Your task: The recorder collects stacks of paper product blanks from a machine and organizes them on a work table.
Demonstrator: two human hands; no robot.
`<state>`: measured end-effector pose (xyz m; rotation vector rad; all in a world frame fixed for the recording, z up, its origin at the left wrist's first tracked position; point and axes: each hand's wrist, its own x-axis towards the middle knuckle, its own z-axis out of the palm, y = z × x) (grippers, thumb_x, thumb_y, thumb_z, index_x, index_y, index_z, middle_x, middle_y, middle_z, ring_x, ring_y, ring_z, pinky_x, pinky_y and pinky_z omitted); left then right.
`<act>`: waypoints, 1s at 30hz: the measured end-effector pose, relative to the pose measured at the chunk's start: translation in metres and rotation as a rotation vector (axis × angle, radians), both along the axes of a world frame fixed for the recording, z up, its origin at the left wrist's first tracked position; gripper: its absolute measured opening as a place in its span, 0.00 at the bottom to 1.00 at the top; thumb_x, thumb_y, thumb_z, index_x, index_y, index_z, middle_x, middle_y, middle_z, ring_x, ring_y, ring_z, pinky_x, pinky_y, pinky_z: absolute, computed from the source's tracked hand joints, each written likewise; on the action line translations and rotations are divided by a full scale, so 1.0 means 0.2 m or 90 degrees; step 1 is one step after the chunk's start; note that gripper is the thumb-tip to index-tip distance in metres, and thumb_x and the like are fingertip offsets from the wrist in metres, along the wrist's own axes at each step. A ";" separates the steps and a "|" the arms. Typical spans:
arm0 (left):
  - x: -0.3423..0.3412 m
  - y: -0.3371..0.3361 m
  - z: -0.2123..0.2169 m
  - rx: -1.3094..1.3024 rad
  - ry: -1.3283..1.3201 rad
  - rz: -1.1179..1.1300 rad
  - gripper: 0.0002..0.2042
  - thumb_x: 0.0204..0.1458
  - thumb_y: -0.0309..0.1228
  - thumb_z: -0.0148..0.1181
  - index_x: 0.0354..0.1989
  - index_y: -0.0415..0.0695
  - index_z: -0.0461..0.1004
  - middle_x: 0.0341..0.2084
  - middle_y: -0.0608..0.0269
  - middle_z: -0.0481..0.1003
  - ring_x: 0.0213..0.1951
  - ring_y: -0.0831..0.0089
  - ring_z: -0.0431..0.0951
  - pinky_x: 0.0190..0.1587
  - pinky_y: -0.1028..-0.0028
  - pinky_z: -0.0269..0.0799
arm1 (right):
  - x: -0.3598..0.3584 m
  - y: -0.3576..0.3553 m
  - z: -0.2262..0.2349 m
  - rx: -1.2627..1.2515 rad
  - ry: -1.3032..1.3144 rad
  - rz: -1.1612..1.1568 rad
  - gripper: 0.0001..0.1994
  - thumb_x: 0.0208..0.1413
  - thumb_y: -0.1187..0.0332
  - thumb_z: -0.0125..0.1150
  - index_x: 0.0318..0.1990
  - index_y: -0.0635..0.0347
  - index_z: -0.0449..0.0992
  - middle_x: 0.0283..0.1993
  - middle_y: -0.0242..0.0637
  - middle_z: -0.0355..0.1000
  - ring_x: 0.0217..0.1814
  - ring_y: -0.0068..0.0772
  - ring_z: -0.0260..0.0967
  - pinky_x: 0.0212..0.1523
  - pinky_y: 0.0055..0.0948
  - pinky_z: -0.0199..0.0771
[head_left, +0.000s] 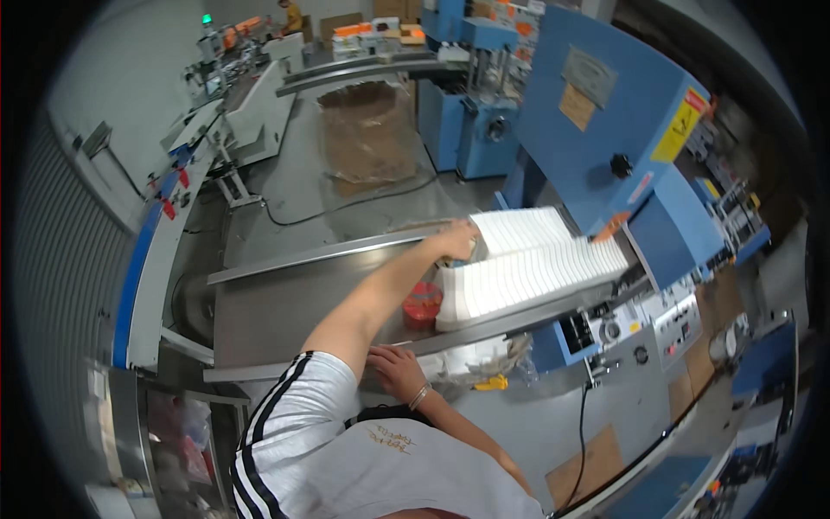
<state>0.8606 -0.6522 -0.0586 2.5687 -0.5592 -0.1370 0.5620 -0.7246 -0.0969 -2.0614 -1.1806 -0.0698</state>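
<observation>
White pcs [532,275] already in 2 rows on tabletop [281,307]; amt left unclear. L hand [459,241] by far row's end, fingers' grip can't tell. R hand [398,373] loosely open.

The location is a factory floor or production workshop, identified by a large blue machine [596,112] bearing a yellow warning label [679,130], a control panel [676,327] with knobs, and a second blue machine [493,130] farther back. A long metal trough [285,303] carries rows of closely packed white pieces [536,268], and a black cable [363,209] runs across the grey floor [268,246]. Further indicators are the lit green signal lamp [207,18], the large plastic-covered carton [367,138], and a person [294,17] in yellow among the distant equipment.
</observation>
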 end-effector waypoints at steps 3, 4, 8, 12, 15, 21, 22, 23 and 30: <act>-0.06 0.09 -0.02 -0.040 -0.074 -0.044 0.22 0.38 0.23 0.55 0.48 0.46 0.73 0.49 0.47 0.68 0.54 0.48 0.65 0.58 0.58 0.61 | -0.01 0.02 0.03 0.008 0.008 0.001 0.19 0.45 0.70 0.61 0.47 0.46 0.73 0.55 0.27 0.70 0.58 0.39 0.64 0.51 0.41 0.64; -0.07 0.13 0.00 -0.072 -0.071 -0.063 0.22 0.39 0.23 0.55 0.48 0.46 0.73 0.48 0.47 0.69 0.53 0.49 0.66 0.57 0.60 0.62 | 0.00 0.02 0.05 -0.014 -0.008 -0.004 0.17 0.45 0.70 0.62 0.46 0.46 0.74 0.54 0.27 0.70 0.57 0.38 0.65 0.50 0.39 0.65; -0.26 0.39 0.09 -0.171 -0.124 0.013 0.21 0.40 0.26 0.59 0.48 0.42 0.73 0.47 0.48 0.71 0.53 0.51 0.68 0.57 0.64 0.63 | 0.01 0.06 0.02 0.027 -0.004 -0.013 0.15 0.47 0.68 0.62 0.45 0.48 0.75 0.51 0.31 0.71 0.53 0.38 0.67 0.49 0.38 0.66; -0.73 0.68 0.18 -0.246 -0.095 0.135 0.20 0.44 0.30 0.62 0.48 0.38 0.72 0.46 0.49 0.74 0.51 0.56 0.72 0.55 0.64 0.67 | -0.02 0.16 0.14 -0.033 -0.095 -0.126 0.09 0.48 0.63 0.63 0.37 0.52 0.77 0.38 0.35 0.71 0.42 0.42 0.66 0.42 0.40 0.66; -1.07 0.96 0.01 -0.268 0.027 0.133 0.16 0.48 0.33 0.61 0.45 0.41 0.75 0.41 0.54 0.78 0.41 0.64 0.78 0.45 0.68 0.73 | 0.02 0.25 0.13 -0.148 -0.126 -0.160 0.11 0.49 0.58 0.62 0.28 0.54 0.73 0.33 0.37 0.70 0.38 0.43 0.66 0.37 0.43 0.63; -1.61 1.14 -0.22 -0.247 -0.063 0.255 0.08 0.50 0.31 0.59 0.35 0.42 0.78 0.24 0.63 0.78 0.27 0.74 0.76 0.32 0.71 0.71 | -0.01 0.35 0.04 0.033 -0.138 -0.274 0.09 0.54 0.61 0.59 0.28 0.54 0.74 0.26 0.38 0.70 0.32 0.43 0.67 0.34 0.41 0.64; -1.64 1.16 -0.29 -0.290 -0.063 0.310 0.07 0.51 0.31 0.58 0.34 0.42 0.78 0.22 0.64 0.77 0.26 0.75 0.76 0.30 0.72 0.70 | -0.01 0.35 0.02 0.029 -0.130 -0.285 0.08 0.54 0.60 0.59 0.35 0.53 0.75 0.26 0.37 0.71 0.32 0.42 0.69 0.34 0.40 0.65; -1.67 1.19 -0.33 -0.333 -0.060 0.365 0.07 0.51 0.31 0.58 0.34 0.43 0.78 0.20 0.64 0.76 0.24 0.76 0.75 0.28 0.73 0.70 | -0.03 0.36 0.03 0.012 -0.119 -0.295 0.09 0.54 0.60 0.59 0.37 0.53 0.75 0.26 0.37 0.71 0.31 0.42 0.69 0.35 0.40 0.65; -1.61 1.17 -0.33 -0.397 -0.047 0.460 0.09 0.52 0.36 0.56 0.33 0.46 0.78 0.23 0.59 0.78 0.25 0.66 0.78 0.30 0.68 0.71 | -0.03 0.36 0.01 -0.027 -0.147 -0.328 0.09 0.57 0.63 0.54 0.42 0.53 0.74 0.26 0.40 0.72 0.32 0.45 0.70 0.37 0.42 0.66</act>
